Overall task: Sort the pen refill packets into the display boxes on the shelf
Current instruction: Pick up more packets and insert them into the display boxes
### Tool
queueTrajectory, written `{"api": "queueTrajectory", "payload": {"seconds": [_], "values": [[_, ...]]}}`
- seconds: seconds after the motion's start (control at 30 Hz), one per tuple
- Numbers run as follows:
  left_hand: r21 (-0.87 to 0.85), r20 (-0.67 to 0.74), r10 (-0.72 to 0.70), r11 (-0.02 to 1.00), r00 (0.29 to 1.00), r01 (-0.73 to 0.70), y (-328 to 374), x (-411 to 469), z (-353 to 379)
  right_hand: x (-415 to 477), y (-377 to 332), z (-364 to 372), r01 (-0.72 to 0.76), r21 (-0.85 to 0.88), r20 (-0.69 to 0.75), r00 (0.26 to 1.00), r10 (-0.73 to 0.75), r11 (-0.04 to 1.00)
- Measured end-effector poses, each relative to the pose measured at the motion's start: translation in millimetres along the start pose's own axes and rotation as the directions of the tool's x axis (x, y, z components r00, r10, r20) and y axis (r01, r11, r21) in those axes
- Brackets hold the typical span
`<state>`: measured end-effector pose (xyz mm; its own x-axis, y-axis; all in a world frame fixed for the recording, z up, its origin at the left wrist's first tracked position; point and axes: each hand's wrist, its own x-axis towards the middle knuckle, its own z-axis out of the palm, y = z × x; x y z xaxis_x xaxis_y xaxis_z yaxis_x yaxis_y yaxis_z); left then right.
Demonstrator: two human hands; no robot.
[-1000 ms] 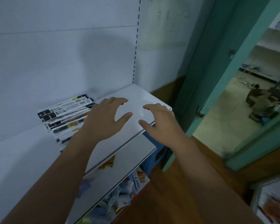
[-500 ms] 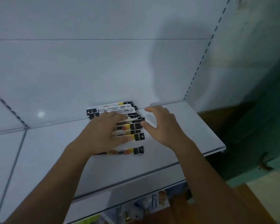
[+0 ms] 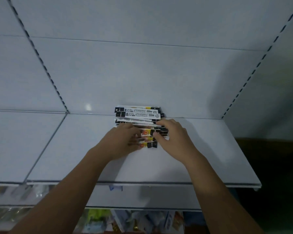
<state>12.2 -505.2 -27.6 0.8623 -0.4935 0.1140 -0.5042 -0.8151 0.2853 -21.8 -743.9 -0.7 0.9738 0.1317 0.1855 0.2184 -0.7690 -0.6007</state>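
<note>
A fanned stack of long, narrow pen refill packets [image 3: 139, 113], black, white and yellow, lies on the white shelf [image 3: 201, 152] against the back wall. My left hand [image 3: 122, 142] lies on the left ends of the nearer packets, its fingers over them. My right hand [image 3: 172, 135] is at the right ends, with the thumb and fingertips curled onto the packets' black tips. No display box is in view.
White back panels with slotted uprights [image 3: 41, 61] rise behind the shelf. A second shelf section [image 3: 15, 141] adjoins on the left. Below the shelf's front edge, a lower shelf [image 3: 142, 198] and several mixed packaged goods [image 3: 142, 220] show. Dark space lies to the right.
The view has swung left and down from the doorway onto the shelf. Both hands have moved from above the bare shelf end onto the packet stack, and the right hand has closed onto the packet ends.
</note>
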Motion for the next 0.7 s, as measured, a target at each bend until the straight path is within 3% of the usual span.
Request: {"api": "queueTrajectory", "payload": {"seconds": [0.43,0.6,0.7], "values": [[-0.009,0.036,0.117,0.993,0.992,-0.117,4.0,-4.1,-0.5,0.5,6.8,-0.4,-0.021,0.041,-0.020,1.000,0.022,0.999],[-0.077,0.018,0.031,0.997,0.999,-0.029,-5.8,-8.9,-8.6,4.1,14.1,-4.8,-0.022,0.167,-0.134,0.990,0.045,0.986],[-0.205,-0.036,-0.033,0.978,0.999,0.025,-14.2,-12.1,-16.1,7.6,13.4,-4.0,-0.031,0.208,-0.175,0.982,0.068,0.978]]}}
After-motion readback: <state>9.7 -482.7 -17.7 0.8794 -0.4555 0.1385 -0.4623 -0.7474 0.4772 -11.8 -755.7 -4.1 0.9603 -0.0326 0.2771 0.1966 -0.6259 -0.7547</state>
